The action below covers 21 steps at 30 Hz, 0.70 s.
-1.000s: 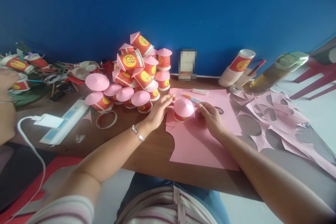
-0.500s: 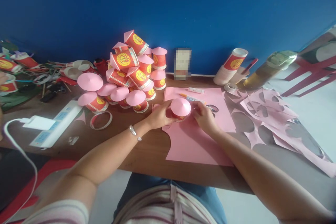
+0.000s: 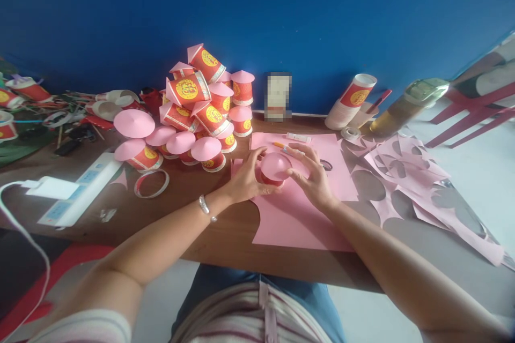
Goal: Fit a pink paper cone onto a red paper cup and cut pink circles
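At the left, a white power strip point(image 3: 86, 185) lies on the desk point(image 3: 217, 241), with a cut rim ring point(image 3: 152, 184) flat to its right. Behind them, red cups with pink cone tops point(image 3: 187, 88) are piled near the wall. The left hand point(image 3: 245, 176) has its grip wrapped around one red cup point(image 3: 270, 181), which is over the near-middle of the desk, by the left edge of a pink sheet point(image 3: 301, 225) — whether its base touches down I cannot tell. A pink paper cone point(image 3: 276, 165) sits on top. The right hand point(image 3: 316, 179) is spread, thumb against the cone's edge, its grip not closed. The step in hand looks like seating and centring the cone; the next move seems to call for light, even pressure — enough to bond, not dent. Just beyond lie a glue tube point(image 3: 299, 138) and a marker point(image 3: 281, 146); further right, cut paper scraps point(image 3: 418, 171).
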Motion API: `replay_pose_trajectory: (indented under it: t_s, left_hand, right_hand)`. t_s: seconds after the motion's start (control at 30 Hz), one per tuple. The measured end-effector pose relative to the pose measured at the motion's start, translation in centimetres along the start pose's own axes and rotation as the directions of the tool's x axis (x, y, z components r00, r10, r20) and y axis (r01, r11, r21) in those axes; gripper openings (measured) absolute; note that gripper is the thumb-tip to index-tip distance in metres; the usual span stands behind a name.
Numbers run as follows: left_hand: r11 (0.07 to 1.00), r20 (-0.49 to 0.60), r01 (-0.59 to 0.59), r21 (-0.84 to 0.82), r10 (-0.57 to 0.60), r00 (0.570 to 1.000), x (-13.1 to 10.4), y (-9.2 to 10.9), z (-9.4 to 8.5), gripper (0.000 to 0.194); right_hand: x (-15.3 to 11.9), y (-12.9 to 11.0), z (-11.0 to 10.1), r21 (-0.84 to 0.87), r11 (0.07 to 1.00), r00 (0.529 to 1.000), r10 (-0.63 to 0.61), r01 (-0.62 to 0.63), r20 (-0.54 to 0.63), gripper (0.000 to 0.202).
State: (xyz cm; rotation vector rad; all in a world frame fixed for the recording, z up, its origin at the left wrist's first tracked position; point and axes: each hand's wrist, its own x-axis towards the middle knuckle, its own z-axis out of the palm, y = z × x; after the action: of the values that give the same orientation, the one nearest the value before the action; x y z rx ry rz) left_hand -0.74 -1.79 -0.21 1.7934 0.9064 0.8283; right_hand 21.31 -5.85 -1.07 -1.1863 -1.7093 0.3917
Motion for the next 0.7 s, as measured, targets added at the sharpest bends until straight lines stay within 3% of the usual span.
replay_pose_trajectory:
  t_s: [0.17, 0.33, 0.53, 0.7]
  left_hand:
    - [0.979, 0.014, 0.015, -0.201, -0.013, 1.000, -0.1, 0.4, -0.9, 0.085]
    - [0.943, -0.129, 0.100, -0.317, -0.147, 0.981, -0.1, 0.1, -0.8, 0.051]
    - [0.868, -0.145, 0.175, -0.464, -0.270, 0.952, 0.4, 0.4, -0.4, 0.042]
    - [0.826, -0.115, 0.180, -0.534, -0.282, 0.953, 0.6, 1.3, 0.0, 0.038]
  right_hand:
    - [-0.1, -0.2, 0.3, -0.065, 0.994, 0.996, -0.088, 0.089, 0.026, 0.054]
    - [-0.2, -0.2, 0.9, -0.091, 0.993, 0.997, -0.074, 0.075, 0.021, 0.052]
    - [-0.2, -0.4, 1.3, -0.100, 0.991, 0.996, -0.092, 0.094, 0.022, 0.047]
    - [-0.1, -0.7, 1.1, -0.097, 0.993, 0.997, -0.060, 0.064, 0.042, 0.048]
